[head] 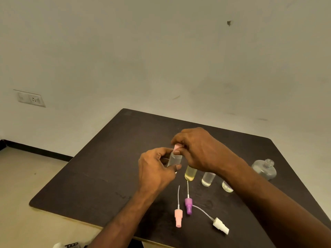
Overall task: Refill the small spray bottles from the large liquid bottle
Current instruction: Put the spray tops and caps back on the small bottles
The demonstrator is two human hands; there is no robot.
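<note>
My left hand [155, 169] grips a small clear spray bottle [174, 159] above the dark table [100, 158]. My right hand [195, 149] pinches the pink spray cap [177, 146] sitting on that bottle's neck. Below my right wrist stand three small open bottles: one with yellow liquid [190, 173], a clear one [207, 179] and another [227, 187] partly hidden by my forearm. The large clear liquid bottle [264, 169] stands uncapped at the right.
Three loose spray heads with dip tubes lie near the table's front edge: pink [178, 217], purple [188, 205] and white [220, 225]. The wall behind carries a socket plate [29, 98]. The floor lies to the left of the table.
</note>
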